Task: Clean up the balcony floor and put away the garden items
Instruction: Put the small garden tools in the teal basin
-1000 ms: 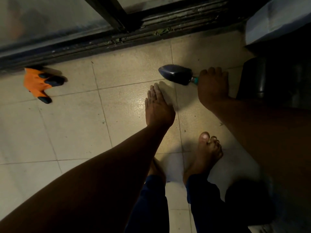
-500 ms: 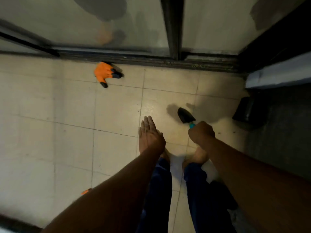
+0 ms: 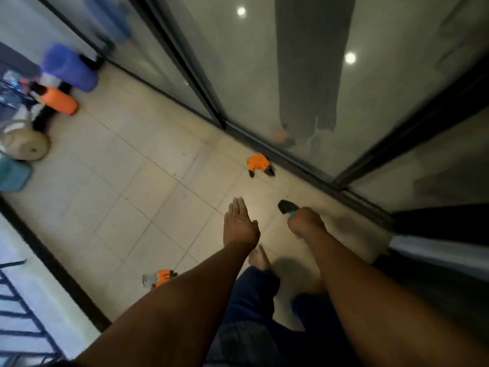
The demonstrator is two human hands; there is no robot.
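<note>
Fingers of my right hand are curled tight round the teal handle of a small trowel, its dark blade sticking out ahead of my fist, above the floor. My left hand is out flat beside it, fingers straight and together, holding nothing and touching nothing.

One orange glove with dark fingertips lies on the tiles ahead of my hands, close to the dark track of the sliding glass door. A second orange glove lies nearer to me on the left, partly hidden behind my left forearm, near the low dark kerb under the railing.

Further off, at the far left end of the balcony, a cluster of things stands against the wall: a blue-purple container, an orange bottle lying on its side, a pale round jug, and a teal tub at the edge of view. They are blurred, so I cannot tell more about them.

My bare feet and dark blue trousers show below my arms.
</note>
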